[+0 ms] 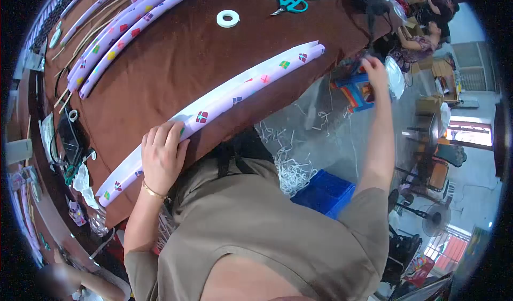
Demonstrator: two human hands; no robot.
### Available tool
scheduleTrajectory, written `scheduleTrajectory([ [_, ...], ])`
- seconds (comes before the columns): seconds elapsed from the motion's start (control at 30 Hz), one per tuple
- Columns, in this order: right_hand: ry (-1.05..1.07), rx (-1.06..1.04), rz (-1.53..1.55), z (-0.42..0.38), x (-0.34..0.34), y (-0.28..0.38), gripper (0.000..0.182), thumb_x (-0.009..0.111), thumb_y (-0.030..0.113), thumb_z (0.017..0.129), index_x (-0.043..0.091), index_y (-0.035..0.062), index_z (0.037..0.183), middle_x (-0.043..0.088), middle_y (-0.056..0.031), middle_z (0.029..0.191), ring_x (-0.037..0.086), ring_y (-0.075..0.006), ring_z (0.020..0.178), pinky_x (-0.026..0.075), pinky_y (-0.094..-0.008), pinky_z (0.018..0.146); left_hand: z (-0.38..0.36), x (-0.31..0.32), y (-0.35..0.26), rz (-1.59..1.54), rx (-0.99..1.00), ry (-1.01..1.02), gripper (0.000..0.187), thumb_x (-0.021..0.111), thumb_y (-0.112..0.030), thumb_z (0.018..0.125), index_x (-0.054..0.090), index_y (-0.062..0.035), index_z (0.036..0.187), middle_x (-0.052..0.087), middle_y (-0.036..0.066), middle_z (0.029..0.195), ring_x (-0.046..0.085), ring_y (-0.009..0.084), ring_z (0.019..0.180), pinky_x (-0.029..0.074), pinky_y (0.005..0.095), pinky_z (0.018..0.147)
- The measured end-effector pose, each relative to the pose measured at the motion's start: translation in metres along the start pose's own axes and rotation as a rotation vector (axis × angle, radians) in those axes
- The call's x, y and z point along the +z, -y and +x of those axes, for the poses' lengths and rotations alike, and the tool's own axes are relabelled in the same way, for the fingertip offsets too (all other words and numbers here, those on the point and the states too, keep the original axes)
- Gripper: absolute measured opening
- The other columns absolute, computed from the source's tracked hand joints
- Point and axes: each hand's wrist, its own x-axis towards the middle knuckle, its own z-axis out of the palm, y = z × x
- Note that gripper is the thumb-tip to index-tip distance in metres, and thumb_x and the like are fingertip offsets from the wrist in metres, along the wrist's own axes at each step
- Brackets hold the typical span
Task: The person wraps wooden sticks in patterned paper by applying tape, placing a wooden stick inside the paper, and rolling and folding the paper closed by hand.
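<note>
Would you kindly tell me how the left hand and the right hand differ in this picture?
The left hand rests on the printed paper roll, while the right hand is off it, appearing beyond the edge of the cloth-covered table. The left hand has a bracelet at its wrist; the right hand shows none. Both are bare, on arms with short sleeves.

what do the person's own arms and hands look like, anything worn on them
The left hand is ungloved, with a thin gold-toned bracelet at the wrist. The right hand is ungloved too, and no bracelet shows there. The sleeves are short and plain grey-brown, with no visible markings.
</note>
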Motion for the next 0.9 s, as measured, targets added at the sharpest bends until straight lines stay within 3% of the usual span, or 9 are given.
scheduleTrajectory([
  [0.13, 0.237, -0.252, 0.056, -0.002, 0.056, 0.109, 0.04, 0.068, 0.03, 0.089, 0.067, 0.0033, 0.119, 0.063, -0.0182, 0.125, 0.059, -0.0277, 0.119, 0.045, -0.0351, 0.099, 0.007, -0.002, -0.004, 0.007, -0.029, 0.036, 0.043, 0.074, -0.017, 0.076, 0.06, -0.0066, 0.115, 0.062, 0.011, 0.109, 0.058, 0.03, 0.099, 0.044, 0.0411, 0.085],
  [0.17, 0.163, -0.284, -0.034, -0.003, 0.07, 0.116, 0.038, 0.068, 0.031, 0.089, 0.069, 0.0036, 0.115, 0.061, -0.0196, 0.128, 0.057, -0.0292, 0.122, 0.043, -0.0357, 0.102, 0.009, -0.001, -0.005, 0.015, -0.019, 0.035, 0.043, 0.074, -0.017, 0.076, 0.06, -0.0066, 0.115, 0.062, 0.011, 0.109, 0.058, 0.03, 0.099, 0.044, 0.0411, 0.085],
  [0.27, 0.055, -0.384, 0.059, 0.011, 0.097, 0.106, 0.035, 0.068, 0.034, 0.083, 0.073, 0.0074, 0.105, 0.069, -0.0157, 0.111, 0.065, -0.0306, 0.107, 0.049, -0.0408, 0.094, 0.014, -0.001, -0.009, 0.042, -0.047, 0.033, 0.041, 0.074, -0.018, 0.076, 0.06, -0.0066, 0.113, 0.061, 0.01, 0.108, 0.058, 0.0297, 0.1, 0.044, 0.0412, 0.085],
  [0.33, 0.197, -0.171, 0.083, 0.014, 0.094, 0.115, 0.033, 0.068, 0.034, 0.081, 0.073, 0.0074, 0.1, 0.069, -0.0136, 0.111, 0.064, -0.0292, 0.109, 0.048, -0.0434, 0.096, 0.016, 0.001, -0.009, 0.046, -0.039, 0.037, 0.041, 0.074, -0.018, 0.076, 0.061, -0.0068, 0.113, 0.061, 0.01, 0.108, 0.058, 0.0296, 0.1, 0.044, 0.0413, 0.085],
  [0.43, 0.178, -0.085, 0.017, 0.018, 0.099, 0.119, 0.029, 0.069, 0.035, 0.08, 0.074, 0.0098, 0.094, 0.068, -0.0113, 0.112, 0.063, -0.0284, 0.11, 0.048, -0.0437, 0.096, 0.016, 0.003, -0.008, 0.043, -0.028, 0.05, 0.039, 0.074, -0.017, 0.076, 0.061, -0.0074, 0.112, 0.061, 0.01, 0.107, 0.058, 0.0297, 0.1, 0.044, 0.0415, 0.085],
  [0.57, 0.166, -0.091, -0.144, 0.026, 0.112, 0.117, 0.028, 0.069, 0.037, 0.08, 0.075, 0.0131, 0.093, 0.068, -0.009, 0.111, 0.062, -0.0307, 0.11, 0.048, -0.0453, 0.095, 0.015, 0.009, -0.006, 0.019, 0.008, 0.036, 0.037, 0.073, -0.017, 0.077, 0.061, -0.008, 0.111, 0.061, 0.01, 0.107, 0.059, 0.03, 0.099, 0.045, 0.0416, 0.088],
  [0.63, 0.044, -0.175, -0.285, 0.026, 0.113, 0.127, 0.029, 0.069, 0.034, 0.08, 0.073, 0.0064, 0.087, 0.068, -0.0153, 0.115, 0.064, -0.0327, 0.109, 0.049, -0.0418, 0.096, 0.013, 0.01, -0.005, 0.028, -0.012, 0.044, 0.036, 0.072, -0.016, 0.079, 0.061, -0.0075, 0.112, 0.062, 0.01, 0.108, 0.059, 0.0302, 0.101, 0.045, 0.042, 0.09],
  [0.77, 0.155, -0.03, -0.431, 0.044, 0.112, 0.145, 0.029, 0.069, 0.038, 0.08, 0.074, 0.0116, 0.09, 0.069, -0.0104, 0.113, 0.064, -0.0313, 0.107, 0.049, -0.0412, 0.095, 0.016, 0.014, -0.005, 0.008, 0.0, 0.042, 0.038, 0.072, -0.016, 0.079, 0.06, -0.0064, 0.114, 0.063, 0.011, 0.109, 0.06, 0.0302, 0.103, 0.046, 0.0423, 0.092],
  [0.9, 0.187, 0.137, -0.484, 0.049, 0.107, 0.168, 0.03, 0.07, 0.043, 0.08, 0.074, 0.0191, 0.098, 0.069, -0.0058, 0.115, 0.06, -0.0312, 0.116, 0.047, -0.0481, 0.098, 0.028, 0.01, -0.008, -0.004, 0.046, 0.031, 0.041, 0.072, -0.015, 0.079, 0.06, -0.0073, 0.117, 0.065, 0.011, 0.106, 0.061, 0.0299, 0.1, 0.047, 0.0416, 0.089],
])
